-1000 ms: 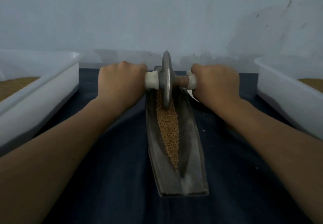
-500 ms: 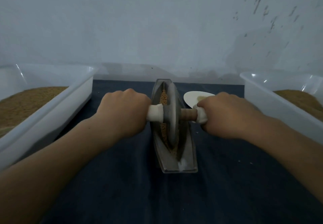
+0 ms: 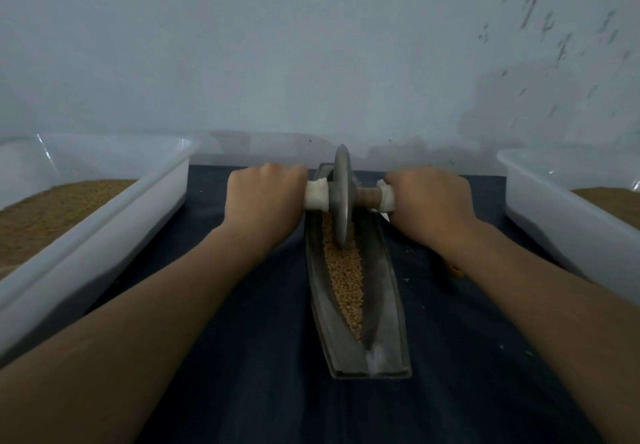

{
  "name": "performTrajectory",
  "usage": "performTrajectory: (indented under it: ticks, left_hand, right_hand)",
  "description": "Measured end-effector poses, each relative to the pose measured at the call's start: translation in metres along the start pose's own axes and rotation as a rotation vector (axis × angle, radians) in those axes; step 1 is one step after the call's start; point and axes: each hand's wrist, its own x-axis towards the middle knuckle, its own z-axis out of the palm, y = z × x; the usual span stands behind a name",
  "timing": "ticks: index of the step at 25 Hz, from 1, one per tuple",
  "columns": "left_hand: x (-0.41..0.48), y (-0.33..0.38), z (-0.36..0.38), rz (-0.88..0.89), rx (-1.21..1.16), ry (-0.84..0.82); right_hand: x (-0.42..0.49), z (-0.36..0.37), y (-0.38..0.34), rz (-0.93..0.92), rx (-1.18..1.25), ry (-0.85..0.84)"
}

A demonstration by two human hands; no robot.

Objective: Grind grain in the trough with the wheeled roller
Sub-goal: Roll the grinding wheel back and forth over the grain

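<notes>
Left tub (image 3: 114,222) of brown meal sat at the counter's (image 3: 277,391) left edge. Left hand (image 3: 263,198) was fisted round the white-wrapped left grip of the wheeled roller (image 3: 341,194), knuckles up, forearm near straight. The disc stood upright at the far end of the trough (image 3: 384,305), rim down in the grain (image 3: 346,277), which lay in a strip toward the near end. My read: load both grips evenly, keep the disc vertical, run the full groove — any tilt would likely ride the wall and spill grain. Right hand (image 3: 429,198) mirrored the left — fist closed on the right grip. Right tub (image 3: 561,222) sat beyond it.
</notes>
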Motion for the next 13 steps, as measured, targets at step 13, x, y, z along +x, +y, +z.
performTrajectory:
  ticks: [13]
  left_hand:
    - [-0.037, -0.007, -0.032, 0.072, 0.104, -0.094]
  right_hand:
    - [-0.055, -0.031, 0.009, -0.016, -0.111, -0.099]
